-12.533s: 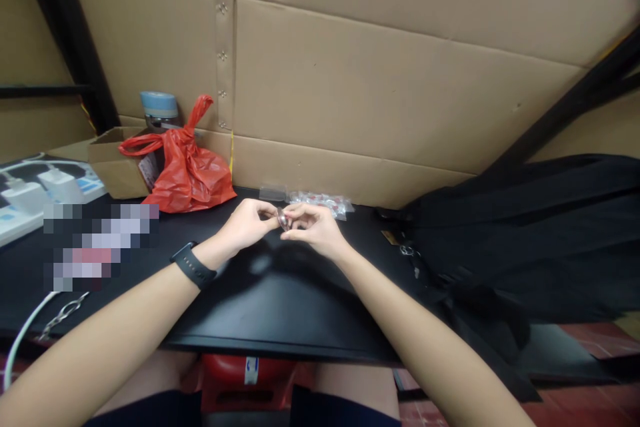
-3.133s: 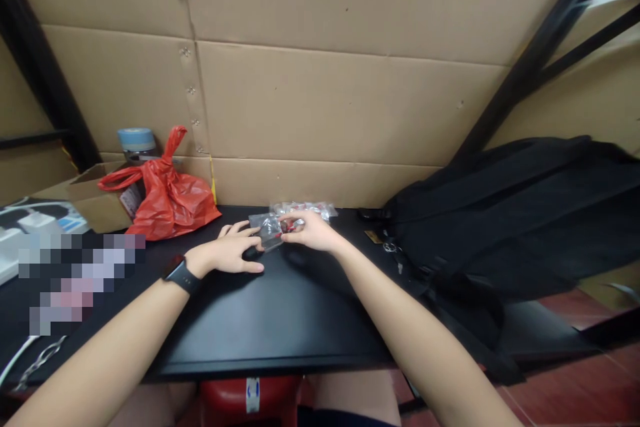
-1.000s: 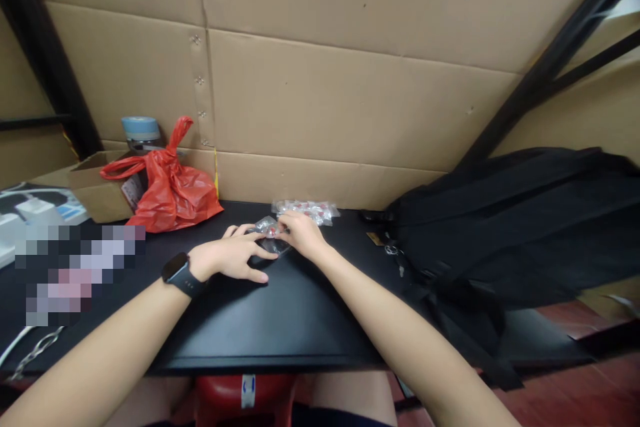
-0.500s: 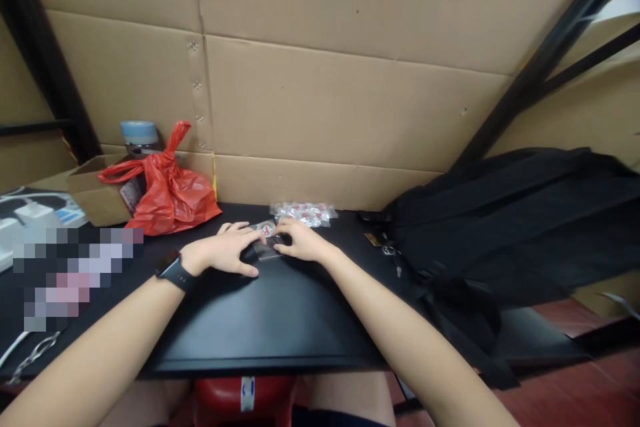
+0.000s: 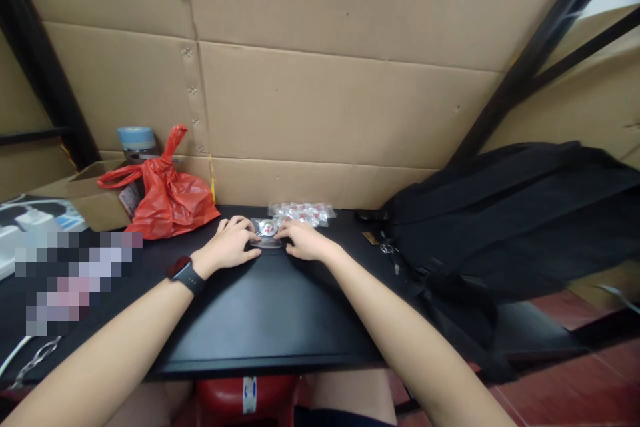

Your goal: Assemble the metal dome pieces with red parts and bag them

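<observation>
A small clear packet (image 5: 269,228) with a round white and red piece inside lies on the black table (image 5: 240,320). My left hand (image 5: 233,241) touches its left edge, fingers bent, with a dark watch on the wrist. From the other side my right hand (image 5: 305,240) pinches the packet's right edge between thumb and fingers. Just behind my right hand is a pile of similar clear packets (image 5: 305,212) with red marks.
A tied red plastic bag (image 5: 173,200) stands at the left by an open cardboard box (image 5: 97,203) and a blue-lidded container (image 5: 137,139). On the right are a black backpack (image 5: 520,227) and keys (image 5: 387,249). Cardboard panels (image 5: 320,113) rise behind.
The lower flap of the packet has folded up nearer the round piece. My left fingers have curled in toward it, and my right fingers have shifted slightly. The view has moved a little.
</observation>
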### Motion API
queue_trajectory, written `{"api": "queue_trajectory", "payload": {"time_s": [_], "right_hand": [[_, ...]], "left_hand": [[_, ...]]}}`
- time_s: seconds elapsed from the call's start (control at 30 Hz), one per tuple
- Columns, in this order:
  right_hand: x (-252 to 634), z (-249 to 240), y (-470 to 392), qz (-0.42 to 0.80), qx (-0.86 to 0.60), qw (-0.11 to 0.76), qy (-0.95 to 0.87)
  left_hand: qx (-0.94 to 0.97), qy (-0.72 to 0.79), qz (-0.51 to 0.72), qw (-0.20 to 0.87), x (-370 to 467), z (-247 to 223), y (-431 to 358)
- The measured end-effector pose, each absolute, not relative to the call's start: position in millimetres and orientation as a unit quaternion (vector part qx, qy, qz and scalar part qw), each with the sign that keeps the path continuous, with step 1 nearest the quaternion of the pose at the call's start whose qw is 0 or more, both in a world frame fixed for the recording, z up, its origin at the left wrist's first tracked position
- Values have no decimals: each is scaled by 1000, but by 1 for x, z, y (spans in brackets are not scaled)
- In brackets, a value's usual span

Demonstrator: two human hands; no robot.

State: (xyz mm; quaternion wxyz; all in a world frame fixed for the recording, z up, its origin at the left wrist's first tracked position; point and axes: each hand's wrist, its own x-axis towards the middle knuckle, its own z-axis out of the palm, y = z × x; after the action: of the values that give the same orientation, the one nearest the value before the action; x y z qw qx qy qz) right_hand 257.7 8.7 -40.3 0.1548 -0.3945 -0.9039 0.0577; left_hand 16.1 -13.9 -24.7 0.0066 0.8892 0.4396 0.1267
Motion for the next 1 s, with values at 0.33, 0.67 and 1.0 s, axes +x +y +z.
{"api": "queue_trajectory", "payload": {"time_s": [0.33, 0.67, 1.0], "right_hand": [[242, -52, 14, 135, -472, 259, -832], [223, -51, -1, 6, -529, 310, -790], [236, -49, 5, 54, -434, 231, -869]], "left_hand": [[793, 573, 202, 36, 25, -31, -6], [773, 594, 220, -25, 25, -36, -8], [816, 552, 173, 22, 17, -44, 0]]}}
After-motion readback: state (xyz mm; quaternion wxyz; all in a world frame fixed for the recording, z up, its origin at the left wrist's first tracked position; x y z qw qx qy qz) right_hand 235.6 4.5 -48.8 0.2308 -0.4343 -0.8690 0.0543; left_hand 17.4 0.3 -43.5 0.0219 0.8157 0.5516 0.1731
